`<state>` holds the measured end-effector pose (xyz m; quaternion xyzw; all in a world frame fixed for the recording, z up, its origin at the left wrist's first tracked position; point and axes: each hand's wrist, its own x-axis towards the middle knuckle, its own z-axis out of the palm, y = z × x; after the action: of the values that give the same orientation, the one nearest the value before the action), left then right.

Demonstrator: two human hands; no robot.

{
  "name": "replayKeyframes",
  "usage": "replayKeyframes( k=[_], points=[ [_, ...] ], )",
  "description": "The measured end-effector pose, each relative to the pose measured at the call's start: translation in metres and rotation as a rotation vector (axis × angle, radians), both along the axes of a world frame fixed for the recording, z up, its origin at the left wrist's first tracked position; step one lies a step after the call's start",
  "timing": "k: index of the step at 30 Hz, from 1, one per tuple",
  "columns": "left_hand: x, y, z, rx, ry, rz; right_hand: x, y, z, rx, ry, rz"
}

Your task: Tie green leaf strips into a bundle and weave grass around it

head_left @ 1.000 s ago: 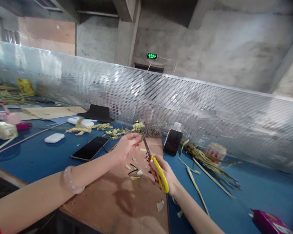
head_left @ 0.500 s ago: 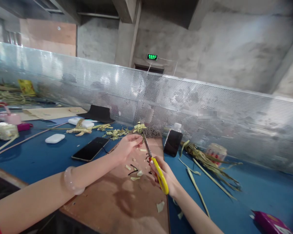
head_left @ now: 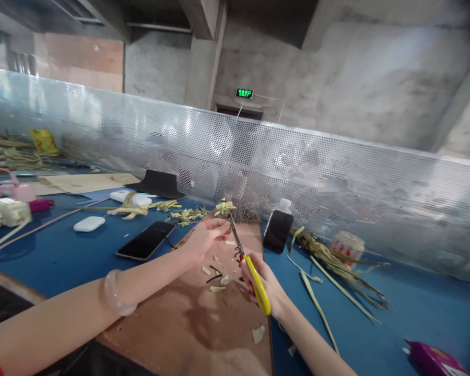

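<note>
Between the fingers of my left hand (head_left: pixel 209 237) is a small pale yellow-green flower (head_left: pixel 224 207) that looks made of plant husk, its petals above the fingertips. My right hand (head_left: pixel 260 282) is closed round the handles of yellow-handled scissors (head_left: pixel 260 290), whose blades point up and away. The blade tips are just below the flower, close to my left fingertips; whether they touch it I cannot tell. Beneath both hands lies a brown board (head_left: pixel 172 339) with pale husk scraps (head_left: pixel 258 333) and thin dark bits scattered on it.
A phone (head_left: pixel 147 240) lies left of the board, near a white earphone case (head_left: pixel 89 224). Another phone (head_left: pixel 278 230) leans upright behind on the right. Dried leaf strips (head_left: pixel 337 261) and a purple packet (head_left: pixel 434 357) lie right. A perforated metal screen (head_left: pixel 297 156) closes off the back.
Both hands, the flower and the scissors hold almost the same position. The flower sits very slightly lower in the view, as does much of the scene.
</note>
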<state>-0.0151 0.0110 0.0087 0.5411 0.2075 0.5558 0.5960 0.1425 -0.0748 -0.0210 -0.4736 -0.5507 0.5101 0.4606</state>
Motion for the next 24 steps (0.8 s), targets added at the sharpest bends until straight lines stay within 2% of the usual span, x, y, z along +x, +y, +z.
replayKeyframes(
  k=[5, 9, 20, 24],
  points=[
    [0.0004, -0.0004, -0.0006, 0.009, 0.006, 0.003, -0.0013, -0.0005, -0.0004, -0.026, 0.050, 0.008],
    [0.0012, -0.0023, 0.0001, -0.045, -0.017, 0.003, -0.0031, 0.0001, -0.0020, -0.031, 0.071, 0.008],
    [0.0004, 0.0013, 0.0012, -0.093, -0.085, 0.046, -0.0049, 0.0008, -0.0026, -0.023, 0.040, 0.039],
    [-0.0010, 0.0014, 0.0019, -0.038, -0.028, 0.023, -0.0049, -0.0009, -0.0019, -0.027, 0.031, 0.024]
  ],
)
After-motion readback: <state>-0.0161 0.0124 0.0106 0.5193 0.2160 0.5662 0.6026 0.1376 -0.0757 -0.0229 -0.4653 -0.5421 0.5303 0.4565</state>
